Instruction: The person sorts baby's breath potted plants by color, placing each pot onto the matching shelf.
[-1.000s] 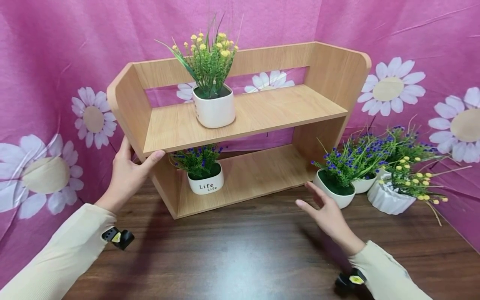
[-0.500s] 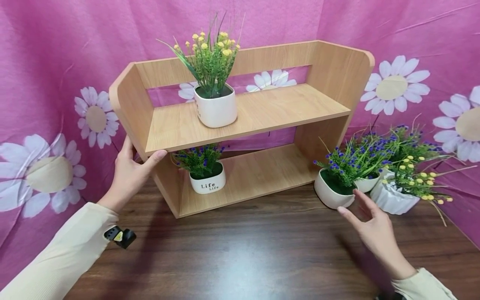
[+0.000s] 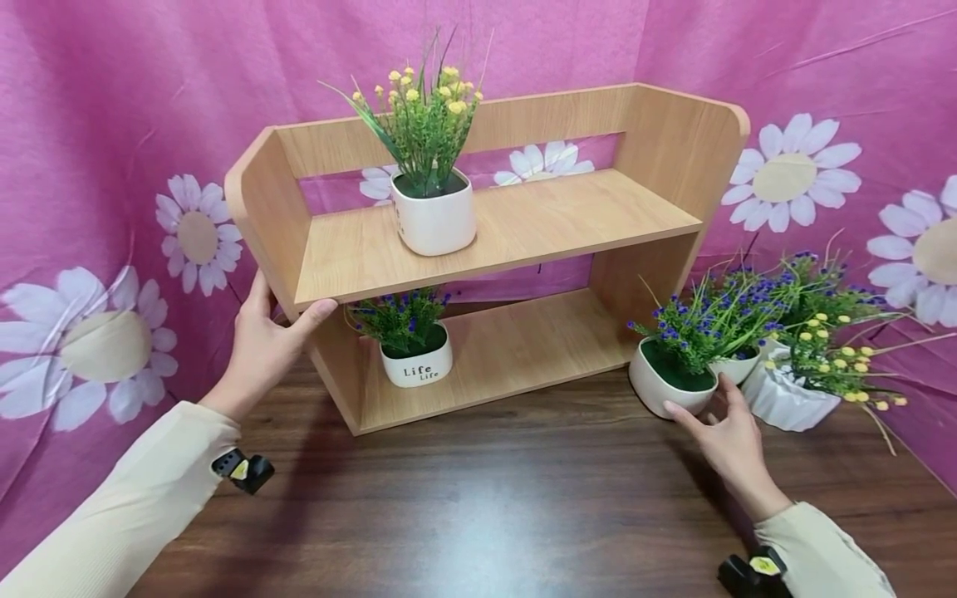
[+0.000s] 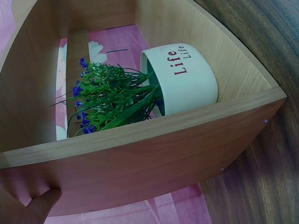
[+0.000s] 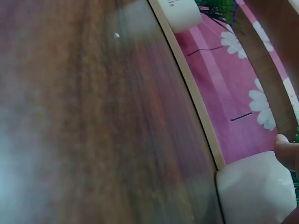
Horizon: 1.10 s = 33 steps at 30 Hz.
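Note:
My left hand (image 3: 265,353) grips the left side of a two-tier wooden shelf (image 3: 553,208). Its thumb lies along the front edge of the upper board, while the fingers go behind the side panel. At the shelf's right end, my right hand (image 3: 725,440) holds a white flower pot (image 3: 669,386) with small blue flowers, thumb in front and fingers at its right side. That pot stands on the table and also shows in the right wrist view. A white pot marked "Life" (image 4: 187,84), holding blue flowers, sits on the lower board. On the upper board stands a white pot with yellow flowers (image 3: 434,220).
Right of the held pot are a white pot (image 3: 736,365) with blue flowers, a ribbed white pot (image 3: 792,403) with yellow flowers, and more blue flowers (image 3: 811,278) behind. Everything rests on a dark wooden table (image 3: 463,498). A pink daisy-print cloth (image 3: 553,41) hangs behind.
My right hand has moved right, from in front of the shelf to the nearest blue-flowered pot, and its thumb and fingers have closed onto it. My left hand keeps its grip on the shelf.

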Each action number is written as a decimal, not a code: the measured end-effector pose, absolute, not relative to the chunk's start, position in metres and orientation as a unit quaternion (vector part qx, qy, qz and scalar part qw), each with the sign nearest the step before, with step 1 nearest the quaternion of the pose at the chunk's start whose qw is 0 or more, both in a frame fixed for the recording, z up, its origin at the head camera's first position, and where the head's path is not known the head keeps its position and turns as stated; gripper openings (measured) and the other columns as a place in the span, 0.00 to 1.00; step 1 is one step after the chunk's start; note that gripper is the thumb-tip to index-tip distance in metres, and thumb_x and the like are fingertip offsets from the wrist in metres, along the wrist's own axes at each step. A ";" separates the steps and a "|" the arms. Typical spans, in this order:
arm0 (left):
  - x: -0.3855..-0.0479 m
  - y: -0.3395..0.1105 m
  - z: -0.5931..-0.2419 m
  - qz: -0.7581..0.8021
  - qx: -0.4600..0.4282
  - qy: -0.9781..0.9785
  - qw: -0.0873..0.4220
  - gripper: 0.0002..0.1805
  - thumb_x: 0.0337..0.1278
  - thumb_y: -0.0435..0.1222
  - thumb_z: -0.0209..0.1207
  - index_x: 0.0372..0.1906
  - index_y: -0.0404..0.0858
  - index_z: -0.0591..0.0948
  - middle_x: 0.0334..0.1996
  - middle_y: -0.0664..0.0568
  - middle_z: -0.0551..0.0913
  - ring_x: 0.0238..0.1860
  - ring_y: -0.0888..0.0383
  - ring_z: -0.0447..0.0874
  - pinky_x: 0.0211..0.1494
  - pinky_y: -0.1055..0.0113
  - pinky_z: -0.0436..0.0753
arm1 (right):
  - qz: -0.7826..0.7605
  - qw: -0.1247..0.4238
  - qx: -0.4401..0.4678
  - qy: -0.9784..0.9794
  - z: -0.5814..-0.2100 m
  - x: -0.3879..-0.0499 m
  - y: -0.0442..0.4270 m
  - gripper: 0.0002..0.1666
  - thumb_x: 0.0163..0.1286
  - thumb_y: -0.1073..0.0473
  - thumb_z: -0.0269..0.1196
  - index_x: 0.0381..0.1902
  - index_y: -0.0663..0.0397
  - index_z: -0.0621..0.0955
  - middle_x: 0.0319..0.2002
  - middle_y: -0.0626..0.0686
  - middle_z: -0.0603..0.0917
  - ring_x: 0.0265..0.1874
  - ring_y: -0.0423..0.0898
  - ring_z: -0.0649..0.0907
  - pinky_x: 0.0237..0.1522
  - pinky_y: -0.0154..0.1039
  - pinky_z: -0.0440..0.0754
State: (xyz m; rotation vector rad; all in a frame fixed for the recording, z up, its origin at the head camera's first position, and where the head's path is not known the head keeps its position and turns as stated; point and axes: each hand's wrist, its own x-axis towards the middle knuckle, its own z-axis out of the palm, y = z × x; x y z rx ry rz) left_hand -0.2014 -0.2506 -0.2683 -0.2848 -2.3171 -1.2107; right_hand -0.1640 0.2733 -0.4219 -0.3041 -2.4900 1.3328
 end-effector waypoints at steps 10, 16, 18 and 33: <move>-0.202 -0.250 -0.269 -0.446 -0.102 -0.852 0.256 0.41 0.57 0.39 0.65 0.73 0.49 0.58 0.64 0.46 0.70 0.60 0.54 0.71 0.55 0.60 0.81 | 0.439 0.181 -0.166 -0.864 -0.427 -0.179 0.266 0.53 0.56 0.51 0.72 0.72 0.60 0.57 0.62 0.67 0.70 0.57 0.57 0.72 0.47 0.33 0.67; -0.201 -0.249 -0.268 -0.446 -0.100 -0.852 0.255 0.42 0.57 0.40 0.65 0.73 0.49 0.58 0.64 0.46 0.70 0.59 0.54 0.71 0.54 0.67 0.81 | 0.446 0.185 -0.186 -0.856 -0.429 -0.182 0.266 0.51 0.56 0.52 0.72 0.71 0.60 0.60 0.59 0.65 0.72 0.51 0.51 0.72 0.39 0.24 0.65; -0.200 -0.249 -0.268 -0.449 -0.100 -0.851 0.254 0.41 0.57 0.39 0.65 0.73 0.49 0.58 0.64 0.46 0.70 0.59 0.55 0.71 0.53 0.68 0.81 | 0.445 0.183 -0.190 -0.856 -0.429 -0.183 0.266 0.51 0.56 0.51 0.73 0.71 0.59 0.60 0.59 0.65 0.73 0.49 0.49 0.72 0.39 0.24 0.65; -0.200 -0.249 -0.267 -0.445 -0.103 -0.852 0.256 0.43 0.56 0.39 0.66 0.73 0.50 0.57 0.65 0.45 0.70 0.60 0.51 0.71 0.55 0.54 0.80 | 0.448 0.169 -0.191 -0.857 -0.428 -0.182 0.267 0.53 0.57 0.48 0.71 0.73 0.58 0.58 0.61 0.67 0.72 0.51 0.51 0.74 0.37 0.22 0.65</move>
